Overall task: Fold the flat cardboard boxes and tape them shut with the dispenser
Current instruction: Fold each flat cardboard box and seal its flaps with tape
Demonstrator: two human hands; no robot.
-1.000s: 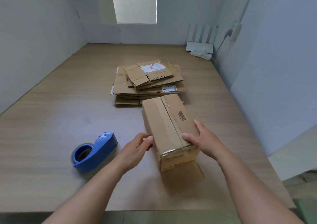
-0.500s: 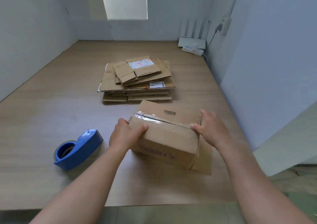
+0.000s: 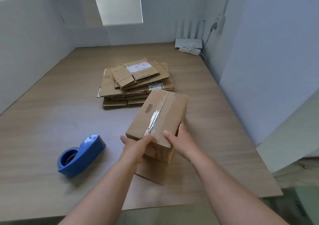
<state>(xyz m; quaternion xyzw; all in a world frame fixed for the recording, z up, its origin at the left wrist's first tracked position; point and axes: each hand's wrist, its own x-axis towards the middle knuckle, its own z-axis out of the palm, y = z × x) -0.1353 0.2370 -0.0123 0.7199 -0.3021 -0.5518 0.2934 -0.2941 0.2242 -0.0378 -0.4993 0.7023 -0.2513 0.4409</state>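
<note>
Item, held: cardboard box point(image 3: 158, 114), brown, long and narrow, at the near middle of the wooden table point(image 3: 51, 121). Change noted: half a second ago it lay crosswise, taped seam running left to right, one hand at each short end; it now points lengthwise away from the person, seam running near to far, with both hands at the near end. Left hand point(image 3: 138, 145): grips the near left corner, thumb curled over the top edge at the end of the clear tape, fingers out of sight beneath. Right hand point(image 3: 181, 142): clasps the near right corner, thumb laid on the top face, fingers wrapped along the right side wall. Printed barcode left of the seam. One untaped flap point(image 3: 151, 169) hangs below the near end, between the forearms; whether the far end rests on the table cannot be told. Item, left of the box and apart from both hands: tape dispenser point(image 3: 81, 157), blue, lying on the table. Item, just beyond the box: stack of flat cardboard boxes point(image 3: 136, 83), topmost bearing a white label. Item, far right corner: white router point(image 3: 188, 42), aerials upright against the wall.
</note>
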